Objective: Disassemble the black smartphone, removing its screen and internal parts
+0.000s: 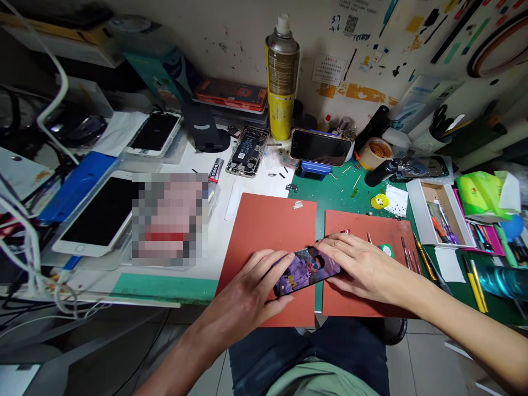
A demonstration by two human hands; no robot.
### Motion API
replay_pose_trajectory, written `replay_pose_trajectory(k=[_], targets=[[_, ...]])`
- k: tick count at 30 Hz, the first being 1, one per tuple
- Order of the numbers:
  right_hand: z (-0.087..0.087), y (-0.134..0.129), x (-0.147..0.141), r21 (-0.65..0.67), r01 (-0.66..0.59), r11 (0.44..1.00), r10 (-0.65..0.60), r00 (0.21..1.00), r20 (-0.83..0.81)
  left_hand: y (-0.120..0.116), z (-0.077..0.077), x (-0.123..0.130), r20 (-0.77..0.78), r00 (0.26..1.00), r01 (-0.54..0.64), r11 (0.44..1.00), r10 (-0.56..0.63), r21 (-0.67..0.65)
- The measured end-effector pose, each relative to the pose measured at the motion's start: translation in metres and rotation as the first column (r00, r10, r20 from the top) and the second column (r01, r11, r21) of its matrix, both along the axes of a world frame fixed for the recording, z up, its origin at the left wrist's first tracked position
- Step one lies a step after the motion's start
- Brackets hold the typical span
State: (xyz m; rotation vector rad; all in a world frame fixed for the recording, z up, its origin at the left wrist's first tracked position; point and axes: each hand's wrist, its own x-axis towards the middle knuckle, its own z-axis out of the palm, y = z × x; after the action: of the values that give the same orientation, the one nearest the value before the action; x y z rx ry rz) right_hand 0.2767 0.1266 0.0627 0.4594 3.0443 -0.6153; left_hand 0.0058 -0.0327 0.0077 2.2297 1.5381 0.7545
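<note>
A smartphone (303, 272) with a lit screen showing a purple picture is held between my two hands, low over the gap between two red-brown mats. My left hand (258, 286) grips its left end, fingers over the far edge and thumb along the near edge. At the other end, my right hand (363, 267) closes on the phone, its fingers at the far corner and its thumb below. Beneath my left hand lies the left mat (268, 220); under my right hand is the right mat (371, 220). Tweezers (406, 253) rest beside my right hand.
Behind stand a yellow spray can (282, 82), an opened phone (247, 151) and a phone on a blue stand (319, 148). To the right are a white tool box (439, 214) and a blue bottle (503, 283). A white phone (97, 214) and cables (25, 231) lie left.
</note>
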Motion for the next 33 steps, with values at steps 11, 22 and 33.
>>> replay_pose_trajectory(k=[11,22,33], targets=[[-0.009,-0.006,-0.008,0.022,0.003,1.000,-0.003,1.000,-0.006,0.003,0.001,0.001,-0.015,1.000,0.012,0.999,-0.012,0.033],[-0.007,-0.003,-0.013,-0.077,-0.002,0.997,0.004,0.999,0.032,0.006,0.005,0.005,-0.013,1.000,-0.007,0.998,0.008,0.064],[-0.014,-0.002,-0.016,-0.046,-0.053,0.998,0.052,0.998,-0.034,-0.003,-0.006,0.005,-0.094,0.995,-0.014,0.996,0.023,0.091]])
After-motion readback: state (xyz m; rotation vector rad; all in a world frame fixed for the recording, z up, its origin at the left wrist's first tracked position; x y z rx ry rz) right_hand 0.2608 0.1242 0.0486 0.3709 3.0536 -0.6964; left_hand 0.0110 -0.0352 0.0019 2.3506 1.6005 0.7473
